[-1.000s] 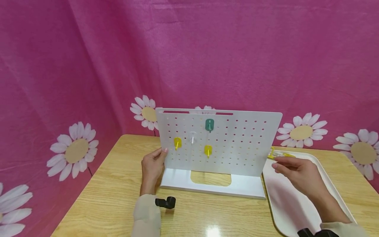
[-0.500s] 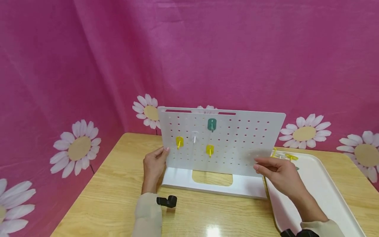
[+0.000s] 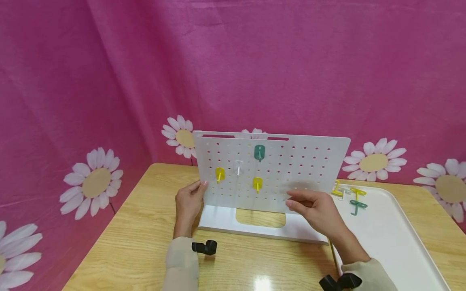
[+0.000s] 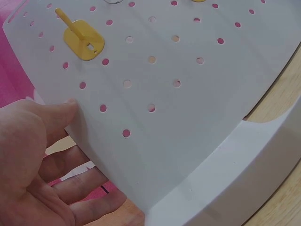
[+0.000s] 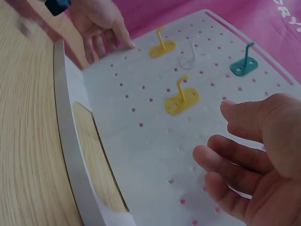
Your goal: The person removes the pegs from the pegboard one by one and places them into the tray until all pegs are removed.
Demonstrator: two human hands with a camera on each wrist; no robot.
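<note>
A white pegboard (image 3: 302, 161) stands on the table in the head view. My left hand (image 3: 188, 204) pinches its left edge, thumb on the front and fingers behind, as the left wrist view shows. In front of the board's lower right part is my right hand (image 3: 320, 212), thumb and fingers apart with nothing visible between them. Mounted on the board are a yellow hook (image 3: 220, 174) at the left, a clear hook (image 3: 238, 167), a green hook (image 3: 259, 152) near the top and another yellow hook (image 5: 182, 100) at the lower middle.
A white tray (image 3: 389, 242) lies on the wooden table (image 3: 127, 238) to the board's right. At its far end are a loose green hook (image 3: 357, 204), a yellow hook (image 3: 358, 191) and others. A pink flowered cloth (image 3: 233, 64) hangs behind.
My right hand has moved left from over the tray to in front of the board, uncovering the loose hooks on the tray. The left hand still holds the board's edge.
</note>
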